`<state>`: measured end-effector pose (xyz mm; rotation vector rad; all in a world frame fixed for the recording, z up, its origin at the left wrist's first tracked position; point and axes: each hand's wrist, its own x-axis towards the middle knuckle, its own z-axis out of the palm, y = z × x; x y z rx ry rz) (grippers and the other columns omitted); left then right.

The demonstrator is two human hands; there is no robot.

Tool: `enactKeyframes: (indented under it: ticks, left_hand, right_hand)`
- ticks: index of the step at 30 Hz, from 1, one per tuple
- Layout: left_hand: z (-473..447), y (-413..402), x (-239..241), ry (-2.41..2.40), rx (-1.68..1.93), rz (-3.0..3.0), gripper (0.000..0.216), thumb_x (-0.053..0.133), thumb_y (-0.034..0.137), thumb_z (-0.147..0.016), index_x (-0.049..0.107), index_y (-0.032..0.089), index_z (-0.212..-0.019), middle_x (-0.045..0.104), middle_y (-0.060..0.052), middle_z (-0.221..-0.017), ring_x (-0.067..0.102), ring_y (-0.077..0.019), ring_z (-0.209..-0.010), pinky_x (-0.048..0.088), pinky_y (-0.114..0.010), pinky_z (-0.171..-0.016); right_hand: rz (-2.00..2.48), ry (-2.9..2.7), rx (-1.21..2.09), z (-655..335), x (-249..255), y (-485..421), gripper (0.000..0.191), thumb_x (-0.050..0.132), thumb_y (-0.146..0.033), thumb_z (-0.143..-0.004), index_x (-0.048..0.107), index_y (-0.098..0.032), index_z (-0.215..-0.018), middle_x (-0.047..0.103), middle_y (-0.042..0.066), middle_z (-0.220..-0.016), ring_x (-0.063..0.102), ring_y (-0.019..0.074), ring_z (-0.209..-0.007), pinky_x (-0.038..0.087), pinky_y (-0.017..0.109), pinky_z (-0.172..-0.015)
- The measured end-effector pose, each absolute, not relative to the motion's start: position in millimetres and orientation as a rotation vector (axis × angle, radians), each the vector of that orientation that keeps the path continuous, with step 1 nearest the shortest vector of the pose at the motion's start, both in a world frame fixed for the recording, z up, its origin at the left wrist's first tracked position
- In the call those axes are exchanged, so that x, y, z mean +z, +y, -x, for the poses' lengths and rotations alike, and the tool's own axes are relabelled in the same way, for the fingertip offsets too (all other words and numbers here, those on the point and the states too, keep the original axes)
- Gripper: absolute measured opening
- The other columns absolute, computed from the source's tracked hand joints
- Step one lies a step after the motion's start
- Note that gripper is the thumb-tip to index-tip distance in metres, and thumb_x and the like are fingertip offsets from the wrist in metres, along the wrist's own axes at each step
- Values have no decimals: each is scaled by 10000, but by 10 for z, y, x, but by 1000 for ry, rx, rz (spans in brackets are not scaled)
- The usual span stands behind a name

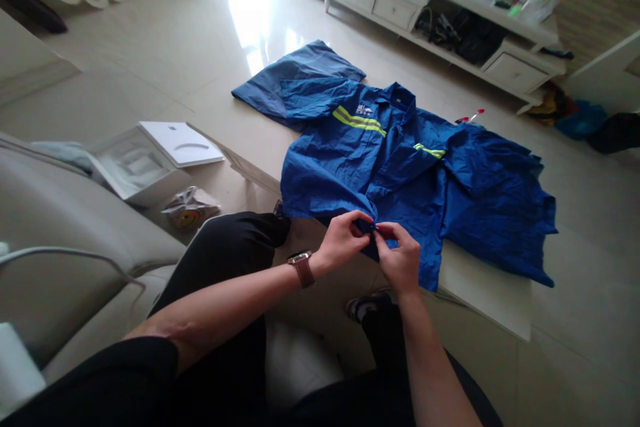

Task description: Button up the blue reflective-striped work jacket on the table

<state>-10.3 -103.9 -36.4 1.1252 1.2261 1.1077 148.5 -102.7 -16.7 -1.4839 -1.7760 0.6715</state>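
Observation:
A blue work jacket point(340, 167) with yellow-green reflective stripes lies spread over a low white table, its collar pointing away from me. My left hand point(345, 237), with a watch on the wrist, pinches the jacket's front edge near the bottom hem. Right beside it my right hand point(400, 253) pinches the same bit of cloth between thumb and fingers. The fingertips of both hands nearly meet there. Whether a button or other fastener sits between them is too small to tell. Both sleeves stretch out to the sides across the tabletop.
The low table point(490, 300) shows its corner at the front right. On the floor to the left are an open white box point(137, 167) and a plastic-wrapped item point(190, 207), beside a light sofa point(75, 207). A white TV cabinet point(395, 10) stands at the back.

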Motion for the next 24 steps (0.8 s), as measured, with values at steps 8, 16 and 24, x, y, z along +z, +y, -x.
enactKeyframes:
  ticks: [8,16,24]
  left_hand:
    - [103,-1041,-369,1207,1123,-1304,282,666,116,-757,760,150,-1021,688,1,-754,600,-95,-642,450,-196,-600]
    - [57,-1057,-346,1205,1093,-1400,342,626,69,-748,771,158,-1045,695,-3,-771,586,-90,-640,446,-196,-614]
    - [17,-1046,-316,1194,1085,-1342,355,626,69,-753,772,155,-1065,688,2,-739,597,-94,-638,440,-192,-595]
  right_hand:
    - [1486,-1769,674,-1495,-225,-1036,124,683,-292,-875,737,-196,-932,756,48,-871,692,184,-762,553,309,-750]
    - [1662,-1505,841,-1521,-234,-1028,264,773,-403,-787,666,-190,-902,688,12,-801,626,155,-711,497,273,-683]
    - [1756,-1498,710,-1503,-192,-1056,253,747,-421,-802,678,-185,-864,701,33,-777,625,168,-687,481,282,-673]
